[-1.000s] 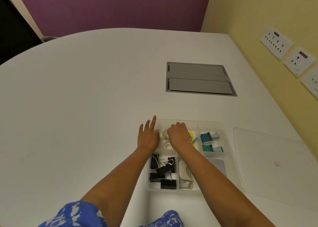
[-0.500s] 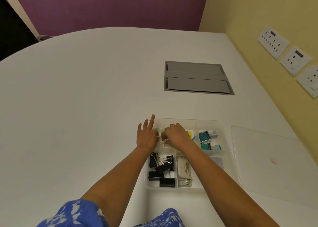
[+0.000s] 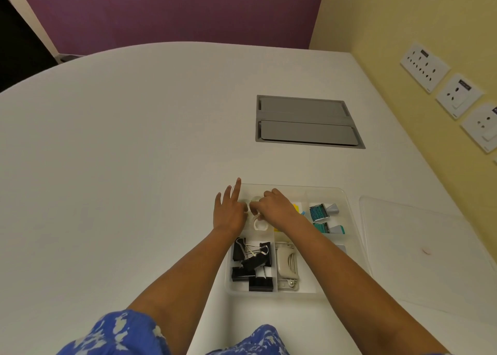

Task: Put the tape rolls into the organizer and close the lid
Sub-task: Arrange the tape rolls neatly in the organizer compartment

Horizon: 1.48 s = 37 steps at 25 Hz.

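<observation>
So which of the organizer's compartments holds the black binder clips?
The near-left compartment, just below the left hand. The black binder clips fill it; the one beside it holds a beige tool.

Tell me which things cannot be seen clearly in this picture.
- Head view: the tape rolls in the organizer are mostly covered by the right hand; their number is unclear.
- Whether the left hand holds anything is hidden by its back.
- The yellow item is hidden by the right wrist.
- The lid is cut off at the right edge.

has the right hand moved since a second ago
Yes. The right hand has shifted left inside the organizer, off the yellow notes and toward the left hand.
</observation>
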{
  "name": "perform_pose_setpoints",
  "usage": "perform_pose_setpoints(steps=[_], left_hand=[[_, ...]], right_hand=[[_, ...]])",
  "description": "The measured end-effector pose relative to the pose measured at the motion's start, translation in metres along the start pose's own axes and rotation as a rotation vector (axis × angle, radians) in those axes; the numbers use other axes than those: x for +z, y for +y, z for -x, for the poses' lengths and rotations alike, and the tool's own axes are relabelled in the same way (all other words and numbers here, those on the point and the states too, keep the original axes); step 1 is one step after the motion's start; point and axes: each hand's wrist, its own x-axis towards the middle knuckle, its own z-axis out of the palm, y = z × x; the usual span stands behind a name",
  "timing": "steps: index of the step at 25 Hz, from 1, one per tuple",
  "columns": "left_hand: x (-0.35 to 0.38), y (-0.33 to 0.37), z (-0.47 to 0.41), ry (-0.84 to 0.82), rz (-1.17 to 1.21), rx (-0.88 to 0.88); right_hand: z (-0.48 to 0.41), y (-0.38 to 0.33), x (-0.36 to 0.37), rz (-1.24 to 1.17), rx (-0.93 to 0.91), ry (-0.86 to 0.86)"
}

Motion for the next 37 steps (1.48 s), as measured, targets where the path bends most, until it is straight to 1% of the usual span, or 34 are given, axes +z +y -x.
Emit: perform_pose_setpoints(steps=[4, 8, 15, 17, 19, 21, 23, 28, 30, 32, 34, 37], left_hand=[[0.000, 0.000, 0.000, -0.002, -0.002, 0.003], [0.002, -0.001, -0.001, -0.001, -0.021, -0.001], [0.001, -0.001, -0.001, 0.012, -0.006, 0.004], [0.001, 0.000, 0.000, 0.012, -0.006, 0.004], [0.000, 0.000, 0.000, 0.008, -0.005, 0.005], [0.000, -0.001, 0.000, 0.001, -0.003, 0.004], [-0.001, -0.001, 0.000, -0.005, -0.005, 0.006], [0.000, -0.001, 0.000, -0.002, 0.001, 0.007], [0.001, -0.001, 0.000, -0.001, 0.001, 0.008], [0.001, -0.002, 0.000, 0.001, 0.009, 0.009], [0.001, -0.002, 0.000, 0.005, 0.016, 0.010], [0.002, -0.002, 0.000, 0.010, 0.006, 0.015]], right_hand=[[-0.006, -0.007, -0.010, 0.059, 0.014, -0.033], [-0.009, -0.019, -0.008, 0.186, 0.016, -0.081], [-0.008, -0.020, -0.009, 0.239, 0.058, -0.144], [-0.007, -0.016, -0.013, 0.197, 0.092, -0.134], [-0.006, -0.012, -0.019, 0.084, 0.115, -0.106], [-0.005, -0.008, -0.021, -0.076, 0.102, -0.103], [0.000, -0.004, -0.022, -0.168, 0.060, -0.139], [0.002, -0.001, -0.018, -0.150, 0.023, -0.159], [-0.002, 0.000, -0.016, -0.155, 0.069, -0.102], [-0.006, 0.003, -0.013, -0.169, 0.170, -0.007], [-0.008, 0.005, -0.010, -0.169, 0.234, 0.037], [-0.010, 0.005, -0.004, -0.115, 0.175, 0.040]])
